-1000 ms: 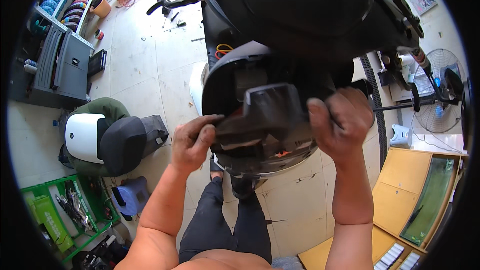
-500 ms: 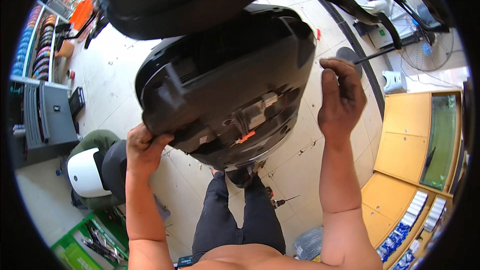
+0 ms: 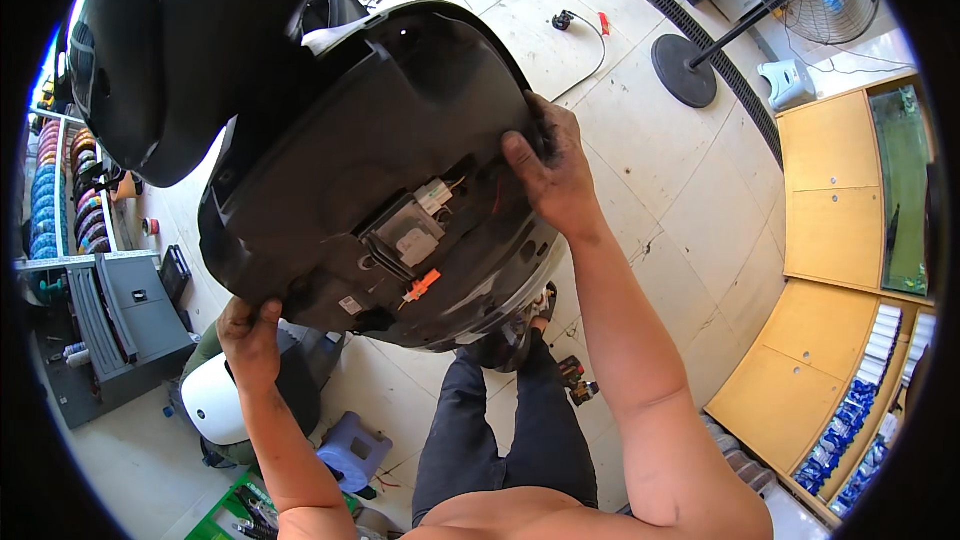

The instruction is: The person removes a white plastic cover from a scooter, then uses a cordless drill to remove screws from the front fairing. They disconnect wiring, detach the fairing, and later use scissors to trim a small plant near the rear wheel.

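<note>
A large black plastic fairing panel is held up in front of me, its inner side facing up. My left hand grips the panel's lower left edge, with the thumb over the rim. On the right edge my right hand is closed, its thumb on the inner face and its fingers partly hidden behind the rim. Fixed to the inner face is a small grey module with a pale plug. An orange connector sits beside it. A dark vehicle body hangs over the panel's far left side.
A drill lies on the tiled floor near my feet. Beyond the panel is a cable; a stand fan is at the far right. Yellow cabinets line the right. A white-backed stool and grey toolbox stand left.
My right hand has gone from free beside the panel to gripping its right edge. The panel has swung left and tilted, showing more of its inner face. My left hand moved lower left, still holding.
</note>
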`<state>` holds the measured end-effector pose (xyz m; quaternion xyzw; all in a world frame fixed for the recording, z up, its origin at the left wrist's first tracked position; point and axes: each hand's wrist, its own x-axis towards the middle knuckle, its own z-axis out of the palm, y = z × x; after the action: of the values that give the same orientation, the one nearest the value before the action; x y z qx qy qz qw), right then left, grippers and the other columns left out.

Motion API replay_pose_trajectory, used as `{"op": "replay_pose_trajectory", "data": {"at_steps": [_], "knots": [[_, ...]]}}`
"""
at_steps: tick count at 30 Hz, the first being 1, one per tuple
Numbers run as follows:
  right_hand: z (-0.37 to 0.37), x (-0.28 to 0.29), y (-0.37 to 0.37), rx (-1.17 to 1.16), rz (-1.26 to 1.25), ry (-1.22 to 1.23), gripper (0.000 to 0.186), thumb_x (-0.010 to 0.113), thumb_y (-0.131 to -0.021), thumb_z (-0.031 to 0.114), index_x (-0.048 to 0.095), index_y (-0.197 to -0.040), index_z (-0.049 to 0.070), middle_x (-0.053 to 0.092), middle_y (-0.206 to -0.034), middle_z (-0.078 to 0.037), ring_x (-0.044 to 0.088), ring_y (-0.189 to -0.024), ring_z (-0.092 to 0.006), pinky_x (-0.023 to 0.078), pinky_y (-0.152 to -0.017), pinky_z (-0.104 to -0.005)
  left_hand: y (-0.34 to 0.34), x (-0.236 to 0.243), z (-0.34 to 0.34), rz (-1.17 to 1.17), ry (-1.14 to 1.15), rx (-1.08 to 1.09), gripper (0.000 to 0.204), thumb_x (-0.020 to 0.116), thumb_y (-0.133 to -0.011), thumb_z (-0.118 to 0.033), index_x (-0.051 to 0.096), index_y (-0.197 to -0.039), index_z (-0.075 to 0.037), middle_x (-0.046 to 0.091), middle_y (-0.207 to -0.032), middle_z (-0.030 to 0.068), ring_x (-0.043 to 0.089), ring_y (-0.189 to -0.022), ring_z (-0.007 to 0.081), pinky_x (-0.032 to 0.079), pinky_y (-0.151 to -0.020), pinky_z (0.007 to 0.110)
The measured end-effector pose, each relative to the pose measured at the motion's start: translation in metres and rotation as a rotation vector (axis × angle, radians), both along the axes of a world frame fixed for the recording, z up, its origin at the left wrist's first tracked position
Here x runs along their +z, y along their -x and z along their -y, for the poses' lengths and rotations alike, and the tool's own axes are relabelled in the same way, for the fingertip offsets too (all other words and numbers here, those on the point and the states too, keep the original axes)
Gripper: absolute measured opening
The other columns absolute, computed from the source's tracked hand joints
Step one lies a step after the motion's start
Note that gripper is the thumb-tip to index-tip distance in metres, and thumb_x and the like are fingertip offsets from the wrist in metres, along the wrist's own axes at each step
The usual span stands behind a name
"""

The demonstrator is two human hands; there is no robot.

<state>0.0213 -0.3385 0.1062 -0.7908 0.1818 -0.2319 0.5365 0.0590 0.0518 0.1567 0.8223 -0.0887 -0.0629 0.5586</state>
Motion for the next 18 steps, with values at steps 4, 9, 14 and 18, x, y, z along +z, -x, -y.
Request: {"op": "replay_pose_trajectory", "data": {"at_steps": [4,9,14,18], "knots": [[0.013,-0.004,-0.004,0.046,-0.02,-0.16,0.074,0.078,-0.076,0.044,0.051,-0.125,-0.004,0.052,-0.121,-0.019,0.052,-0.113,-0.0276,0.042,-0.098,-0.0365,0.0,-0.01,0.0,0.049,-0.005,0.042,0.033,0.067,-0.09,-0.02,0.064,-0.113,0.003,0.066,-0.094,0.002,0.052,-0.081,0.006,0.04,-0.075,0.022],[0.019,0.013,-0.003,0.049,0.0,-0.251,0.077,0.084,-0.07,0.044,0.054,-0.119,-0.006,0.063,-0.106,-0.015,0.059,-0.099,-0.0225,0.047,-0.089,-0.0331,0.001,-0.021,-0.014,0.018,-0.063,0.134,0.035,0.065,-0.093,-0.033,0.065,-0.1,0.002,0.057,-0.075,-0.0036,0.044,-0.068,0.0048,0.033,-0.062,0.022],[0.026,0.006,-0.008,0.082,0.025,-0.261,0.073,0.085,-0.069,0.041,0.055,-0.117,-0.006,0.064,-0.102,-0.013,0.059,-0.096,-0.0197,0.048,-0.087,-0.0317,0.015,-0.014,0.016,0.116,0.028,0.17,0.041,0.06,-0.094,-0.042,0.064,-0.094,-0.002,0.052,-0.071,-0.0082,0.035,-0.061,0.0019,0.021,-0.053,0.023],[0.02,-0.007,-0.007,0.069,0.096,-0.401,0.072,0.085,-0.07,0.04,0.054,-0.117,-0.004,0.063,-0.102,-0.011,0.058,-0.096,-0.0178,0.048,-0.087,-0.0306,0.008,-0.01,0.012,0.158,-0.094,0.168,0.041,0.061,-0.094,-0.039,0.06,-0.083,0.001,0.045,-0.065,-0.0053,0.036,-0.061,0.0062,0.025,-0.054,0.026]]}}
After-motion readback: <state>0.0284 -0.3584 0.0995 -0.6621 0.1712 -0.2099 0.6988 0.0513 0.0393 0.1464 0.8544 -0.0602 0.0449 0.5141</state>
